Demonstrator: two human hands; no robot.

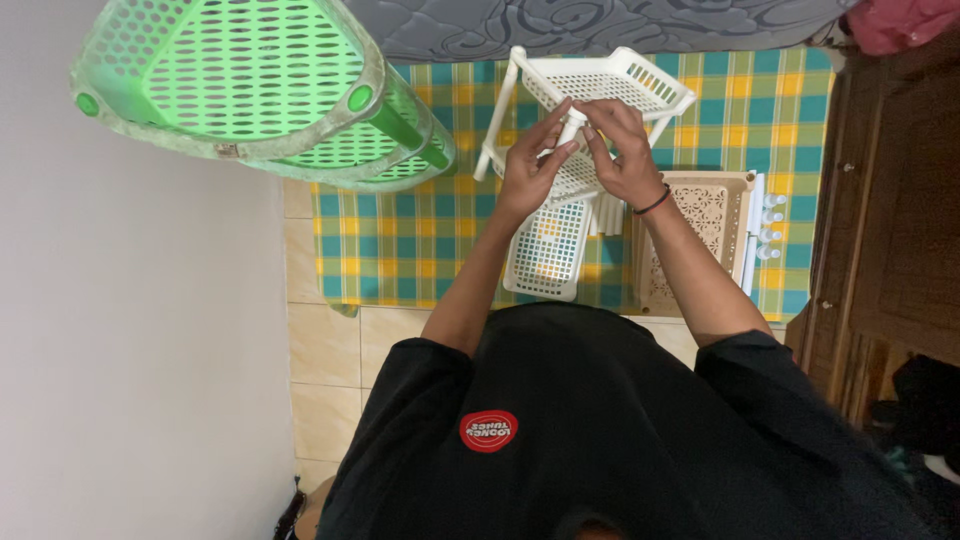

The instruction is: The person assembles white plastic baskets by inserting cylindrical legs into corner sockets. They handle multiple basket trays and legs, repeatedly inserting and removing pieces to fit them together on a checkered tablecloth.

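In the head view, the left hand (528,172) and right hand (622,150) pinch a small white post (572,127) at a white slotted shelf tray (610,80), above a checked cloth (420,240), beside a beige basket (712,215).

We see both hands raised over a white plastic rack (600,85). Our left hand (530,165) and right hand (622,150) pinch a small white tube piece (572,125) between fingertips. Below lie a white perforated basket (548,250) and a beige basket (700,235) on a green-yellow checked cloth (420,240). A green rack (250,85) stands left.
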